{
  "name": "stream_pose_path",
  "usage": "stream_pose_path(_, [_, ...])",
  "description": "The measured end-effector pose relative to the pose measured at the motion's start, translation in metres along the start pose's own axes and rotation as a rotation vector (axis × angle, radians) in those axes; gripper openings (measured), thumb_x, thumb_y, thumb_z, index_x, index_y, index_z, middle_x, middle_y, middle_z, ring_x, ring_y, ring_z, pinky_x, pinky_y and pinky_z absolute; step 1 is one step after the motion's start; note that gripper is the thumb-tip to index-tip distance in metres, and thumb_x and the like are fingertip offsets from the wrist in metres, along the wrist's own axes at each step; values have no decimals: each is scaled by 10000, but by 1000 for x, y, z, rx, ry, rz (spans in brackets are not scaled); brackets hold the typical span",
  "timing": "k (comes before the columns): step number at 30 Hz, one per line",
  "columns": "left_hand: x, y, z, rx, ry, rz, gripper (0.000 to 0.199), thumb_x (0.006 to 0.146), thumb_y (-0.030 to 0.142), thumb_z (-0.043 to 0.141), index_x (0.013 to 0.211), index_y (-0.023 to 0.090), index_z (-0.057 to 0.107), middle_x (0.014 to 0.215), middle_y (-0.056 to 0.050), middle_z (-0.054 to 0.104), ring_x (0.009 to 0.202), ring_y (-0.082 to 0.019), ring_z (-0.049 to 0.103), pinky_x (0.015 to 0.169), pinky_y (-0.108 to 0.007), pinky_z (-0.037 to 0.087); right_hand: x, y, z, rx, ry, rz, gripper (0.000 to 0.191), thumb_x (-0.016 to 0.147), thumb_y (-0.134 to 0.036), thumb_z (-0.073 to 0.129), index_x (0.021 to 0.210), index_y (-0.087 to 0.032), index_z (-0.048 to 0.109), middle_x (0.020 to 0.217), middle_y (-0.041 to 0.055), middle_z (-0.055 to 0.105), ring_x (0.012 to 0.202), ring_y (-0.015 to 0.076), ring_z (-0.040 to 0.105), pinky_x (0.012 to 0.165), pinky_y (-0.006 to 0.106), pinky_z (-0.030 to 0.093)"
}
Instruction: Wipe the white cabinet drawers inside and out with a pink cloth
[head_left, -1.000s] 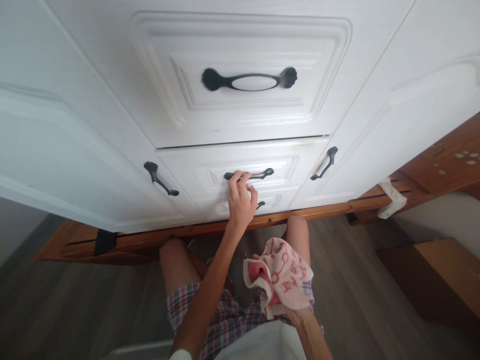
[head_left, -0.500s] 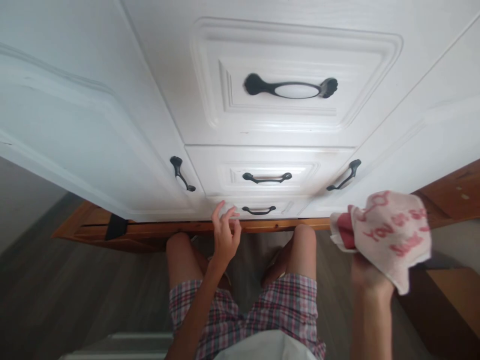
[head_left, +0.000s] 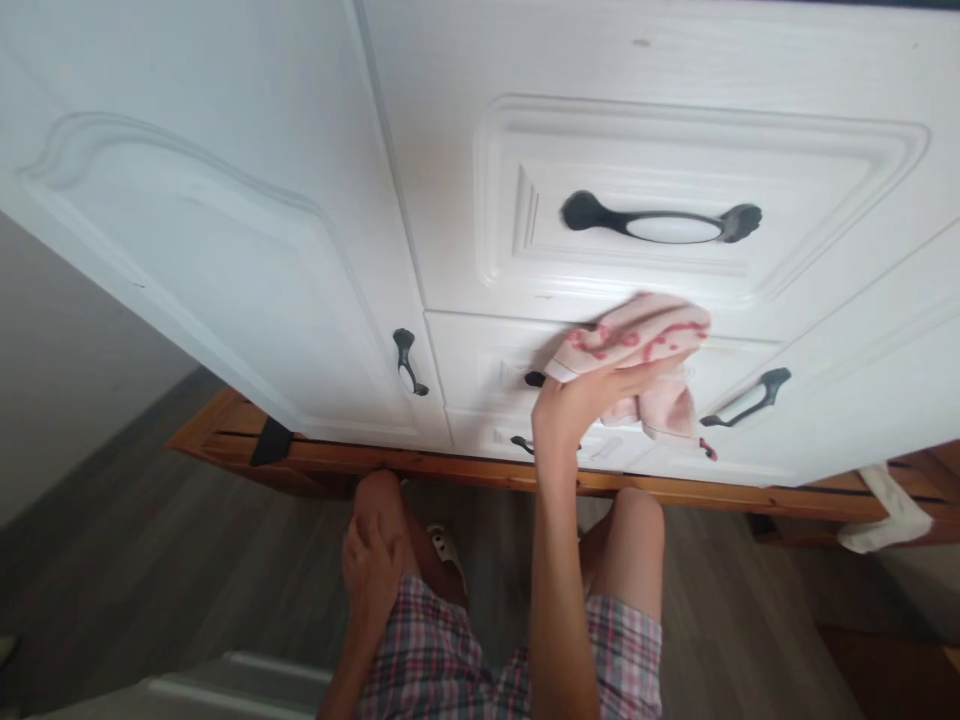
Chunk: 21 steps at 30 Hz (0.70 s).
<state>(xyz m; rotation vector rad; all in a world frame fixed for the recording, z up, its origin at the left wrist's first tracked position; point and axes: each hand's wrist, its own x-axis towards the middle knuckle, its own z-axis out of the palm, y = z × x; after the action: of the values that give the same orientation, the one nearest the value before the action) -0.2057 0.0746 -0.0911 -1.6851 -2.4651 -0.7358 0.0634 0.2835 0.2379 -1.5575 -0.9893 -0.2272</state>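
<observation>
A pink and white cloth (head_left: 637, 340) with red markings is bunched in my right hand (head_left: 574, 400). It lies against the white drawer fronts, over the middle drawer and just below the top drawer's panel. The cloth and hand hide most of the middle drawer's dark handle (head_left: 535, 379) and part of the lowest handle (head_left: 523, 443). Above them, the top drawer's black handle with a white oval centre (head_left: 671, 228) is uncovered. My left hand (head_left: 373, 565) rests on my left knee, fingers extended, holding nothing.
Cabinet doors with dark handles flank the drawers, a left handle (head_left: 409, 362) and a right handle (head_left: 746, 398). Below runs a wooden ledge (head_left: 465, 470). A whitish fabric strip (head_left: 889, 510) hangs over it at right. A brown box (head_left: 892, 670) is at lower right.
My right hand has brought the cloth from the right side onto the drawer fronts. My left hand has dropped from near the lowest drawer to my knee. The view has shifted left.
</observation>
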Motion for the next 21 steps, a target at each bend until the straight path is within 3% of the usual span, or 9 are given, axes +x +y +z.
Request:
stream_pose_path(3, [2,6,2,102,-36,-27,634,1068,381,522,1590,23,487,1636,-341,403,1439,-494,529,1147,-659,521,-37,-49,22,-55,-118,-67,872,1092,-465,512,1730,20,169,1766,374,-67,1670,565,-113,1200,901,225])
stream_pose_path(5, [3,9,3,134,-51,-50,662,1060,387,543,1621,45,460,1641,-337,412,1408,-490,555,1105,-658,546,-66,-60,36,-29,-195,-170,692,1069,-315,553,1693,-64,388,1764,351,125,1682,549,45,1179,903,277])
stream_pose_path(7, [3,9,3,147,-58,-47,672,1066,397,539,1635,51,449,1644,-336,414,1395,-485,568,1086,-646,559,-95,-54,49,17,-230,-335,613,1032,-174,571,1642,-216,534,1749,271,291,1672,510,172,1191,860,327])
stream_pose_path(9, [2,7,4,152,-61,-34,667,1078,406,523,1636,49,450,1651,-335,406,1402,-477,572,1088,-624,564,-119,-35,60,31,-231,-483,610,1002,-122,606,1570,-342,626,1730,187,390,1657,480,232,1212,814,348])
stream_pose_path(11, [2,5,3,155,-62,-32,657,1084,411,515,1629,48,461,1659,-335,395,1411,-474,572,1093,-607,565,-137,-8,67,14,-262,-576,599,988,-128,647,1525,-393,664,1707,146,449,1632,448,294,1246,777,335])
stream_pose_path(15, [3,4,1,152,-73,-24,651,1089,427,495,1620,51,459,1663,-328,389,1425,-469,564,1107,-591,554,-155,53,62,-37,-350,-639,510,958,-163,711,1436,-339,735,1594,157,572,1563,392,391,1283,695,333])
stream_pose_path(17, [3,5,1,148,-65,-23,645,1098,437,467,1615,51,456,1648,-326,404,1429,-465,560,1106,-588,553,-153,81,53,-70,-383,-556,431,941,-157,715,1353,-268,774,1534,193,603,1576,401,359,1274,698,338])
stream_pose_path(19, [4,5,1,144,-50,-17,630,1103,438,448,1601,53,467,1623,-324,429,1420,-462,565,1104,-595,554,-141,104,42,-44,-375,-355,352,949,-165,670,1280,-208,783,1534,235,575,1606,429,301,1258,756,308])
stream_pose_path(21, [4,5,1,139,-42,-9,622,1102,434,448,1593,54,474,1598,-324,452,1391,-463,587,1086,-602,565,-116,124,32,74,-328,-147,379,989,-235,595,1338,-182,734,1586,258,499,1629,429,268,1255,793,276])
